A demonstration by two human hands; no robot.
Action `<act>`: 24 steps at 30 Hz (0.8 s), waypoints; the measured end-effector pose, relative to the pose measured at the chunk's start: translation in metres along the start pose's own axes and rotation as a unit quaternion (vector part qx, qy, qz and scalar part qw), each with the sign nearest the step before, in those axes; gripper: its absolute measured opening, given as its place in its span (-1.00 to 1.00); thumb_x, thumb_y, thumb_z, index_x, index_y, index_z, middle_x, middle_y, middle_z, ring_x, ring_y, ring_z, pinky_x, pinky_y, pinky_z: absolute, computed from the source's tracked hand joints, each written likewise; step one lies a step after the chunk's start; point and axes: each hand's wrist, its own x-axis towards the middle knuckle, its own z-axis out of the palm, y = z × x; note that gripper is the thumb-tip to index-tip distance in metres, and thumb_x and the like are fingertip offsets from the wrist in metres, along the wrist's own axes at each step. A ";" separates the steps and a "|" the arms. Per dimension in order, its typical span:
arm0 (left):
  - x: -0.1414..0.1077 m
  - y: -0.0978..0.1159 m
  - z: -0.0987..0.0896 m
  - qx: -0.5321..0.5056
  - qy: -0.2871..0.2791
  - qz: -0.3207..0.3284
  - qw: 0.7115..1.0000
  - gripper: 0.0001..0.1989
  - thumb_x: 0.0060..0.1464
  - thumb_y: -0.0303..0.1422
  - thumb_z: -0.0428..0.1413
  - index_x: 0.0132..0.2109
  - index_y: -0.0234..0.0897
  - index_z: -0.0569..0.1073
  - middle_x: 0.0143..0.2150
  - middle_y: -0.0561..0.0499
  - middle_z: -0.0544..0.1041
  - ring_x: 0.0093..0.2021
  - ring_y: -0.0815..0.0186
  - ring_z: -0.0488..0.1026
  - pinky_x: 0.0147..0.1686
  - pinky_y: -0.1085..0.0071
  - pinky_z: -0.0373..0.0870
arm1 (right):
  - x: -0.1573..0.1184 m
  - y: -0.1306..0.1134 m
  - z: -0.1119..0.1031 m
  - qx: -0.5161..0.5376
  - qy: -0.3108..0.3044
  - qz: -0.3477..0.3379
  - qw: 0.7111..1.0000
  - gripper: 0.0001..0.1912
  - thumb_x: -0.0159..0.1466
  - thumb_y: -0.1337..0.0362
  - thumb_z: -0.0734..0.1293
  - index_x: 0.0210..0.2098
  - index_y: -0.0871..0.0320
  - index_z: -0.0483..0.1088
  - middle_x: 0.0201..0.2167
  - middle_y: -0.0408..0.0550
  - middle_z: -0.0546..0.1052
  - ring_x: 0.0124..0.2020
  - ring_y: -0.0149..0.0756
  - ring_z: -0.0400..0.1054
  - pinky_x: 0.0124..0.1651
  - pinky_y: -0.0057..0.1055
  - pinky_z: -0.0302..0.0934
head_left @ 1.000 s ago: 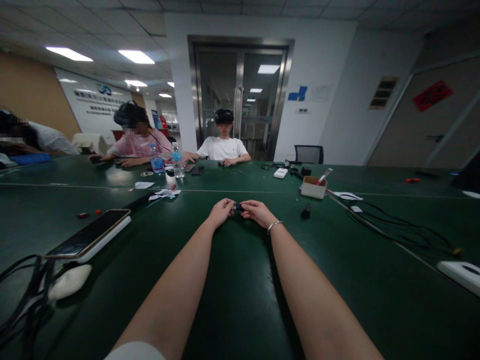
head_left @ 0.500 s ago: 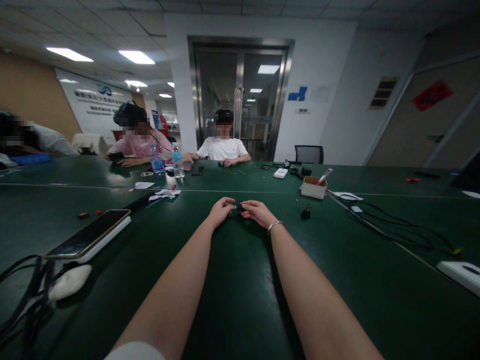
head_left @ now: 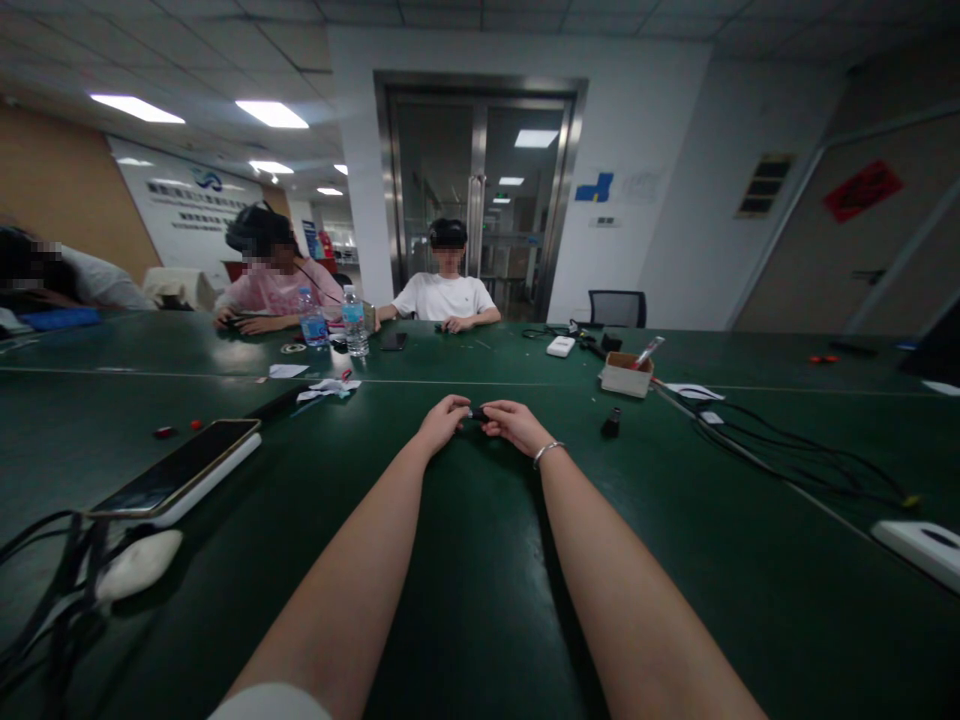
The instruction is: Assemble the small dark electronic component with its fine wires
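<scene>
Just above the green table (head_left: 480, 560), both arms reach forward and my hands meet at a small black object (head_left: 477, 413) with a lighter, silvery left end. Its exact kind is too small to make out. My right hand (head_left: 516, 424), with a bangle at the wrist, pinches the black part. Fingers of my left hand (head_left: 441, 424) are closed at the lighter end, partly covering it. To the right, a separate small black piece (head_left: 611, 423) stands on the table near a small open box (head_left: 627, 376).
At left lie a phone (head_left: 184, 465) on a white block, a white rounded item (head_left: 140, 565) and dark straps. Paper scraps (head_left: 330, 388) and water bottles (head_left: 354, 322) stand farther back. Black cables (head_left: 795, 450) spread at right. A person (head_left: 448, 297) sits opposite; others sit left.
My hands and the small black object hold almost the same place. Across the table, the person in pink has lowered the hand holding a dark item slightly.
</scene>
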 end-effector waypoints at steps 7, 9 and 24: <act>-0.001 -0.002 -0.001 -0.003 -0.009 0.018 1.000 -0.76 0.03 -0.36 0.07 -0.13 -0.31 0.45 -0.44 0.05 0.42 -0.51 0.45 0.33 -0.47 0.51 0.26 | 0.000 0.000 0.000 0.009 0.001 0.000 1.000 -0.92 0.14 0.47 0.39 -0.34 0.32 0.43 -0.56 -0.03 0.48 -0.56 -0.42 0.42 -0.51 -0.55 0.36; 0.000 -0.004 0.000 0.008 -0.016 0.025 1.000 -0.76 0.08 -0.31 0.03 -0.15 -0.33 0.45 -0.48 0.05 0.41 -0.52 0.44 0.33 -0.47 0.51 0.26 | 0.001 0.001 -0.001 0.006 0.001 -0.002 1.000 -0.91 0.13 0.48 0.40 -0.34 0.32 0.43 -0.55 -0.03 0.49 -0.56 -0.43 0.42 -0.51 -0.56 0.36; -0.007 0.007 -0.002 -0.019 -0.006 0.015 1.000 -0.72 -0.04 -0.48 0.10 -0.11 -0.30 0.44 -0.32 0.01 0.41 -0.46 0.47 0.33 -0.48 0.55 0.26 | 0.000 0.001 -0.001 0.009 0.006 -0.007 1.000 -0.89 0.12 0.49 0.39 -0.32 0.32 0.43 -0.52 -0.02 0.50 -0.56 -0.43 0.43 -0.51 -0.56 0.35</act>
